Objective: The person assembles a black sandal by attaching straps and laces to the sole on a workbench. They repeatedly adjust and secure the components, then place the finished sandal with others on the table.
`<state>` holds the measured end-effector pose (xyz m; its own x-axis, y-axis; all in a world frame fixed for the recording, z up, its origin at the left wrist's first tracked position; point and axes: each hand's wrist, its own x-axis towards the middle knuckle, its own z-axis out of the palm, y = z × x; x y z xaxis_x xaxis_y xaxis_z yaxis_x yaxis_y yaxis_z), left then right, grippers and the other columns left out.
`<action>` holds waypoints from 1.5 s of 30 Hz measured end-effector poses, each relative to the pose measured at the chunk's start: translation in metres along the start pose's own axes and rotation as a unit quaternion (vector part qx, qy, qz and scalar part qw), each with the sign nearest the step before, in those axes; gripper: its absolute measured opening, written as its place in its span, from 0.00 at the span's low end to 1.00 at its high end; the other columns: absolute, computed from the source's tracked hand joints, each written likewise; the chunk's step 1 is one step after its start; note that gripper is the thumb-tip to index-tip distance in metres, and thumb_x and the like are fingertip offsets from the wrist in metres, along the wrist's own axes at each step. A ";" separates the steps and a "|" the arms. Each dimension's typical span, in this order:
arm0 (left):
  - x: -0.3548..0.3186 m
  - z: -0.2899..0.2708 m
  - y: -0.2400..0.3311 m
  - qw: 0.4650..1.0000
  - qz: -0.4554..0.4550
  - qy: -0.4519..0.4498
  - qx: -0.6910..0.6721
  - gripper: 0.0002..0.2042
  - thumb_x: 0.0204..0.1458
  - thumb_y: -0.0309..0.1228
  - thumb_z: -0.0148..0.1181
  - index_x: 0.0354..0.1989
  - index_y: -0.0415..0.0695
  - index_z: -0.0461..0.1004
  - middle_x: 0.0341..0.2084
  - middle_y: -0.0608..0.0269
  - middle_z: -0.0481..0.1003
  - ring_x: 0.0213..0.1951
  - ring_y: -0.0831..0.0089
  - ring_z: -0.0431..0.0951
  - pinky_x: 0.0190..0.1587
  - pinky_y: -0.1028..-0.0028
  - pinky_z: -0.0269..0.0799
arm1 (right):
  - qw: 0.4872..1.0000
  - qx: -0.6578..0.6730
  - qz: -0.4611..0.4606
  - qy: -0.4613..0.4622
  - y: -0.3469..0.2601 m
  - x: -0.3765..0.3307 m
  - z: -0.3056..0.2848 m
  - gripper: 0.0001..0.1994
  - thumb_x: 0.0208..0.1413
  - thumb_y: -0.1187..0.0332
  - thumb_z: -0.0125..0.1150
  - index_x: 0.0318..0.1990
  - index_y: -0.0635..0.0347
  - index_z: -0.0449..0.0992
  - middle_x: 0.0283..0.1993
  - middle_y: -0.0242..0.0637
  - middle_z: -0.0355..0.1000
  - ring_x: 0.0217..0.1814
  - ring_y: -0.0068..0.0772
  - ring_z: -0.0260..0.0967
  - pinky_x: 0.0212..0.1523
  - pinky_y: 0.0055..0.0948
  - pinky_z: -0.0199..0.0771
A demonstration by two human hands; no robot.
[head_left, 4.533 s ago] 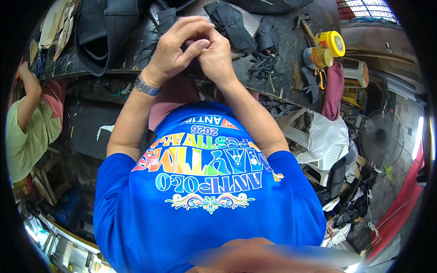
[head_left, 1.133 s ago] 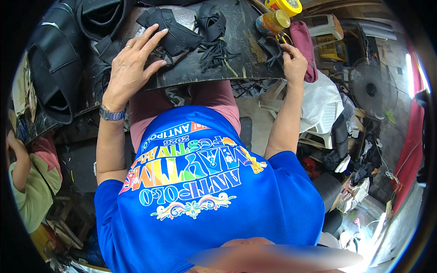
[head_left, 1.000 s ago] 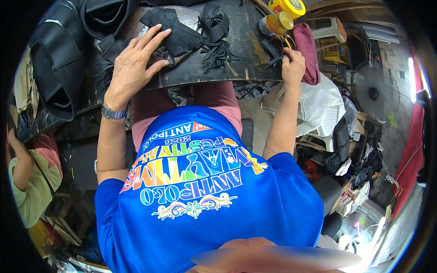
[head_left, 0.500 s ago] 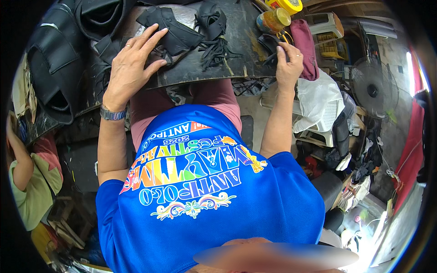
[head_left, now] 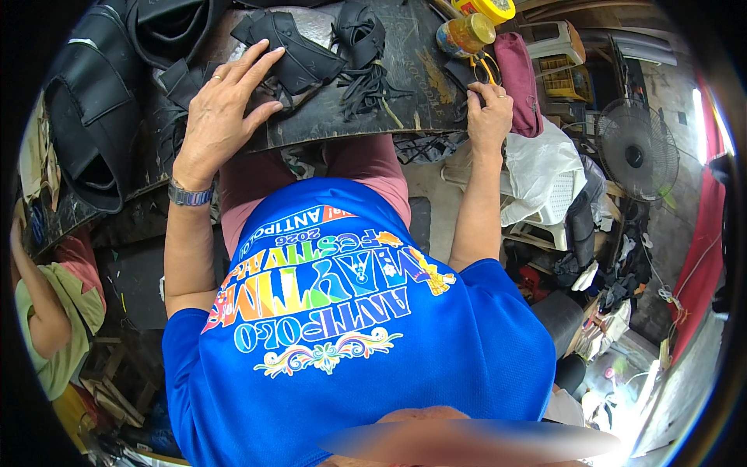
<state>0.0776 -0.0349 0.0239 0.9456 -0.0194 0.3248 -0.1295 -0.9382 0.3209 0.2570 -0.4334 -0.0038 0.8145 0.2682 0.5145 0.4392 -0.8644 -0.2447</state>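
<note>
the yellow-handled scissors [head_left: 489,68] lie close to the right edge of the worktop [head_left: 424,97], toward its near right corner. their loops are just ahead of the fingertips of the right hand [head_left: 489,114], on the far-edge side of it. the blades do not show, so the long axis cannot be told for sure. the right hand is much the nearer; its fingers are bent and the thumb sits close to them, but whether it has hold of anything i cannot tell.

just left of the loops is a dark strip [head_left: 457,72]; just right, a maroon pouch [head_left: 517,86] lies lengthwise along the right edge. beyond, toward the far edge, stand a glass jar [head_left: 465,35] and a yellow tub [head_left: 489,9].

further left, a black stitched piece [head_left: 303,56] lies ahead and right of the left hand [head_left: 222,110], which is loosely spread, palm down, fingertips over the piece's left side, gripping nothing that shows. black fringes [head_left: 367,87] lie between the hands.
</note>
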 end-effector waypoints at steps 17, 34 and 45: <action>0.000 0.000 0.000 1.000 -0.004 -0.005 -0.009 0.38 0.51 0.39 0.71 0.73 0.61 0.64 0.72 0.69 0.65 0.64 0.57 0.72 0.64 0.61 0.72 | 0.990 0.121 -0.069 0.009 -0.065 0.030 -0.011 0.08 0.52 0.70 0.70 0.41 0.55 0.85 0.43 0.41 0.79 0.47 0.45 0.75 0.50 0.40 0.74; -0.001 -0.001 0.001 1.000 -0.012 -0.011 -0.007 0.37 0.52 0.40 0.70 0.73 0.61 0.65 0.72 0.66 0.65 0.64 0.56 0.72 0.66 0.60 0.69 | 0.910 0.387 -0.058 -0.135 -0.124 0.069 0.002 0.10 0.54 0.74 0.71 0.44 0.57 0.83 0.31 0.30 0.80 0.35 0.23 0.75 0.43 0.26 0.72; -0.002 0.002 -0.001 1.000 -0.008 0.004 -0.008 0.37 0.52 0.41 0.70 0.73 0.63 0.65 0.72 0.67 0.65 0.64 0.56 0.72 0.66 0.60 0.71 | 0.739 0.604 0.147 -0.261 -0.142 0.040 0.018 0.17 0.58 0.81 0.65 0.55 0.65 0.80 0.41 0.35 0.82 0.41 0.18 0.76 0.45 0.16 0.77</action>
<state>0.0766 -0.0350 0.0213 0.9454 -0.0015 0.3259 -0.1188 -0.9327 0.3404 0.2338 -0.2922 0.0365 0.8392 0.5435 -0.0168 -0.0248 0.0075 -0.9997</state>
